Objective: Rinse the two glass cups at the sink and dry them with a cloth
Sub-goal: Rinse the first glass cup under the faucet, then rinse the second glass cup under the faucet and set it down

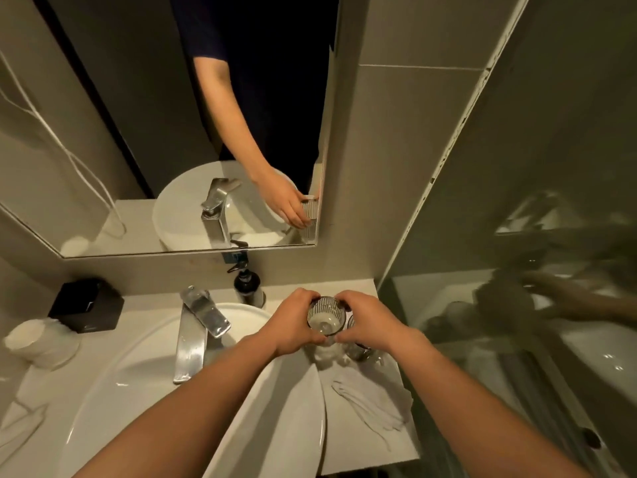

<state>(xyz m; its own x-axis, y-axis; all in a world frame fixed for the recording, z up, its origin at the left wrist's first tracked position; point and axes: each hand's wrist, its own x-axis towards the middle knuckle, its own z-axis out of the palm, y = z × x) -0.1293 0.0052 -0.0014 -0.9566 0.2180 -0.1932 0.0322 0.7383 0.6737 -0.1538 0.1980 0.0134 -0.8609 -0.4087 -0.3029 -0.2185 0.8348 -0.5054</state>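
Observation:
A ribbed glass cup is held upright above the counter, right of the white basin. My left hand grips its left side and my right hand grips its right side. A second glass cup stands on the counter just behind and below my right hand, partly hidden by it. A white cloth lies spread on the counter under the cups, with one corner hanging over the basin's rim.
A chrome tap stands at the basin's back. Behind it is a dark soap pump bottle. A black box and a white roll sit at the left. A mirror is ahead and a glass partition at the right.

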